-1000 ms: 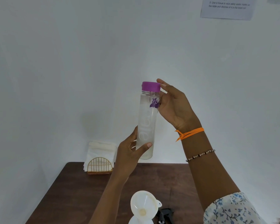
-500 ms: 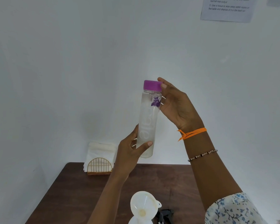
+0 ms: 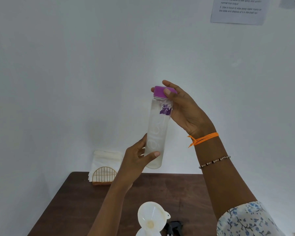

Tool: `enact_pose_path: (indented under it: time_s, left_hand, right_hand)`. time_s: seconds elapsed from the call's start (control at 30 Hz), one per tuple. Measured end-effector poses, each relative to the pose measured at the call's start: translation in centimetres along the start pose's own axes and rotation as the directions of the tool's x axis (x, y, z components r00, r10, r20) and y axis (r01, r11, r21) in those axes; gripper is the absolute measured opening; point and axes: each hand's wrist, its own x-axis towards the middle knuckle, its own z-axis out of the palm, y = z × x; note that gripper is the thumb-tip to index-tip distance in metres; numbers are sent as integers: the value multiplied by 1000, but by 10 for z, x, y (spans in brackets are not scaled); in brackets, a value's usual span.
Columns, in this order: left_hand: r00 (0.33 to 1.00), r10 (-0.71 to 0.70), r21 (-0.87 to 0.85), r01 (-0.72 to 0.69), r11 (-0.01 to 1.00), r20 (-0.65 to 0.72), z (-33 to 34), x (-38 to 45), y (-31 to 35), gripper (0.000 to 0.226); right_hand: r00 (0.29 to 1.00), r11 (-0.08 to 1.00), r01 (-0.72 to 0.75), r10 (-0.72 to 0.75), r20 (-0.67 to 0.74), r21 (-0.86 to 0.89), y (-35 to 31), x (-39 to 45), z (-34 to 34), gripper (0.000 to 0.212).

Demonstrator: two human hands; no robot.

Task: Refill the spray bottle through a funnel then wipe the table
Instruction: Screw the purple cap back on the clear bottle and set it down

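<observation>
A tall clear water bottle [image 3: 156, 132] with a purple cap [image 3: 158, 91] is held upright in the air above the table. My left hand [image 3: 136, 160] grips its lower part. My right hand [image 3: 182, 109] is closed around the purple cap, thumb in front and fingers behind. Below, at the bottom edge, a white funnel [image 3: 151, 217] sits in the neck of a white spray bottle [image 3: 146, 233], mostly out of frame. A black spray head [image 3: 174, 226] lies on the table just right of the funnel.
A brown wooden table [image 3: 78, 201] stands against a white wall. A gold wire holder with white tissues [image 3: 106, 167] sits at its far left corner. A printed sheet [image 3: 238, 10] hangs on the wall at the upper right.
My right hand has moved from beside the bottle's neck onto the purple cap and closed around it. The bottle has stayed nearly in place in my left hand.
</observation>
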Motion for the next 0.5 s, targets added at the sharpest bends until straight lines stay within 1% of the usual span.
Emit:
enact_pose_path:
  time_s: [0.1,0.17,0.27,0.4,0.5]
  left_hand:
    - [997,-33,-16,34,999,71,-4,-3,-1,59]
    - [995,-56,-4,57,998,86,-3,-2,-1,55]
    - [995,-78,13,77,997,67,1,-1,-2,47]
    - [995,-93,51,92,994,18,9,1,-2,54]
    - [996,-88,101,89,991,-12,15,2,1,55]
  right_hand:
    - [998,997,32,-28,59,-65,-1,-2,0,34]
    - [998,992,48,-43,52,-113,0,-2,0,26]
    - [999,990,47,-49,-14,-135,3,0,0,20]
    - [992,978,76,-94,-84,-196,9,3,-2,17]
    - [982,964,82,-122,-146,-254,12,4,-2,22]
